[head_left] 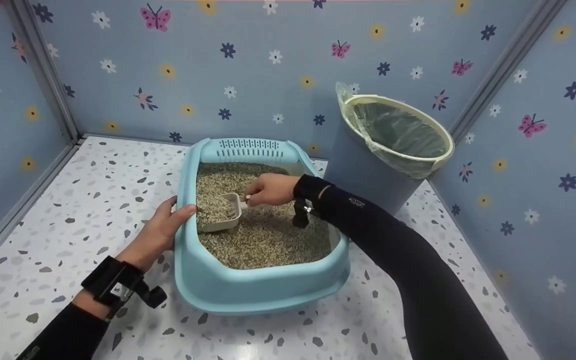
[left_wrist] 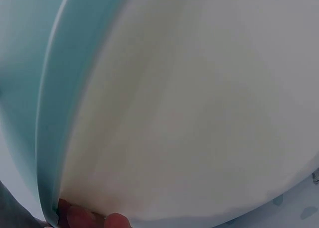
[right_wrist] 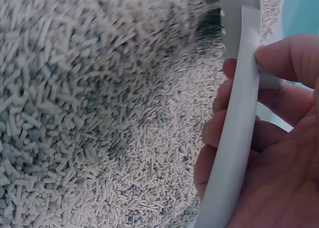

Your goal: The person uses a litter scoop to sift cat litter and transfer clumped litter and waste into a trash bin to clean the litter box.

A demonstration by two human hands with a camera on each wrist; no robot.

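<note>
A light-blue litter box (head_left: 263,287) with pelleted litter (head_left: 268,245) in it stands on the floor. My left hand (head_left: 155,230) grips its left rim, thumb on top. In the left wrist view, fingertips (left_wrist: 82,217) show under the rim beside the pale outer wall (left_wrist: 199,113). Inside the box, my right hand (head_left: 274,190) holds a pale litter scoop (head_left: 224,226) by its handle (right_wrist: 234,128), fingers wrapped round it and thumb along its side. The scoop's basin lies low at the box's left side, with litter heaped in it.
A tall blue-grey trash bin (head_left: 363,170), lined with a translucent bag (head_left: 403,130), stands behind the box on the right. Flower-patterned walls (head_left: 278,75) rise behind and on both sides. Speckled white floor (head_left: 93,200) surrounds the box.
</note>
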